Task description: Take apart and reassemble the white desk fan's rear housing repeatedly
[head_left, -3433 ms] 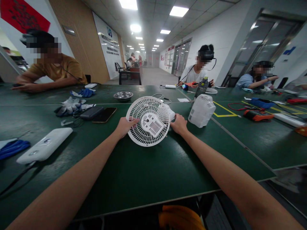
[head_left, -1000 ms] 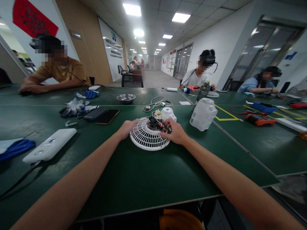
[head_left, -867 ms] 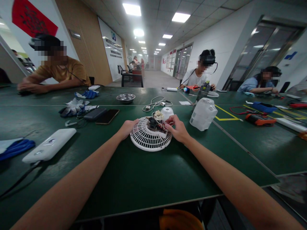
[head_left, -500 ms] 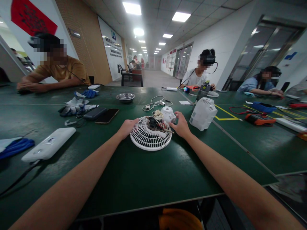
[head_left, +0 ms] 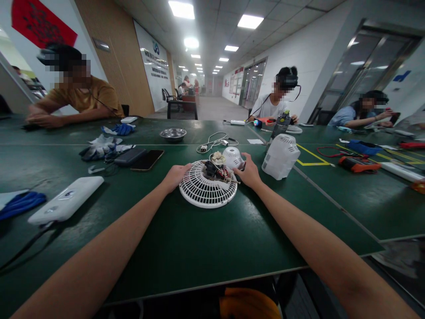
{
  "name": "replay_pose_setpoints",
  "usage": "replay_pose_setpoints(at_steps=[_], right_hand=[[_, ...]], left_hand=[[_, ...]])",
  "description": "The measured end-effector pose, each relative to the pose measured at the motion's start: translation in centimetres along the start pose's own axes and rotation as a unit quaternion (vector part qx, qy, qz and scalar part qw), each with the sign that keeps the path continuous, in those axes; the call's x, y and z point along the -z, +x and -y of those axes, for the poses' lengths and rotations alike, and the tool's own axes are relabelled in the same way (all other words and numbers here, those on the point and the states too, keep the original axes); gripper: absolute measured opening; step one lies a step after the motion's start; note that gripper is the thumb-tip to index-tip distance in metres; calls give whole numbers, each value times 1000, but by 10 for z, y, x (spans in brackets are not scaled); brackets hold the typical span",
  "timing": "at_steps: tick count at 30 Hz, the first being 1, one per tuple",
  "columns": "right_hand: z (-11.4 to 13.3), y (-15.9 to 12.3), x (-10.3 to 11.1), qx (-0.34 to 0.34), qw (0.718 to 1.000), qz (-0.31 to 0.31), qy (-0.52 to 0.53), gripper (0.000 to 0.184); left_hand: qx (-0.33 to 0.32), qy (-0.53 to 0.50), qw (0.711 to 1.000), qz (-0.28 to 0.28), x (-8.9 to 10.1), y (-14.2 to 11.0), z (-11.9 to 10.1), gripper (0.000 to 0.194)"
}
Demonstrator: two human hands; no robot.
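In front of me on the green table lies a round white fan grille (head_left: pixel 207 197). An exposed motor with wires (head_left: pixel 215 169) sits on top of it, a pale lump at its upper end. My left hand (head_left: pixel 177 176) grips the grille's left rim, its fingers partly hidden behind the edge. Beyond the motor is a white vented motor cover (head_left: pixel 233 156), and my right hand (head_left: pixel 249 172) curls around its right side with thumb and fingers on it.
A white plastic housing (head_left: pixel 281 157) stands at right beside a bottle (head_left: pixel 280 126). Behind the grille are a coiled cable (head_left: pixel 212 144) and a metal bowl (head_left: pixel 173 134). A phone (head_left: pixel 148 160) and white power bank (head_left: pixel 66 199) lie left. Several people sit around the table.
My hands, the grille and the motor cover keep nearly the same place. The view has shifted slightly. The person at far right has raised their hands.
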State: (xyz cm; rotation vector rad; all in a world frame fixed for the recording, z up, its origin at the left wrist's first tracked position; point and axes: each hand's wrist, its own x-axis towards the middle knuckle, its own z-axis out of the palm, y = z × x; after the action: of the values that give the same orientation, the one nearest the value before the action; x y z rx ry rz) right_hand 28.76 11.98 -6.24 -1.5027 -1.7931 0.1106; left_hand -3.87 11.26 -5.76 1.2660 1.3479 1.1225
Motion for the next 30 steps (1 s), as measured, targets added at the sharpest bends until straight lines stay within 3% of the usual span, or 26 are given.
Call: replay_pose_setpoints(at_steps=[4, 9, 15, 18, 20, 22, 26, 30], right_hand=[[5, -1, 6, -51, 998, -23, -36, 73], [9, -6, 9, -84, 994, 15, -70, 80], [7, -4, 13, -60, 998, 9, 0, 90], [8, -2, 18, -139, 986, -25, 89, 82], [11, -2, 20, -216, 954, -38, 204, 74], [17, -3, 22, -261, 903, -27, 340, 67], [37, -9, 23, -271, 809, 31, 521, 47], [58, -17, 22, -247, 774, 49, 581, 40]], left_hand=[[0, -2, 1000, -3, -2, -4, -4, 46], [17, 7, 1000, -13, -4, -8, -9, 44], [21, 9, 999, -25, -6, -15, -16, 43], [23, 7, 999, -26, -7, -16, -17, 43], [20, 5, 999, -30, -8, -16, -17, 42], [17, 3, 999, -34, -8, -15, -17, 40], [18, 0, 999, -34, -7, -13, -15, 39], [13, 0, 1000, -26, -6, -13, -14, 39]])
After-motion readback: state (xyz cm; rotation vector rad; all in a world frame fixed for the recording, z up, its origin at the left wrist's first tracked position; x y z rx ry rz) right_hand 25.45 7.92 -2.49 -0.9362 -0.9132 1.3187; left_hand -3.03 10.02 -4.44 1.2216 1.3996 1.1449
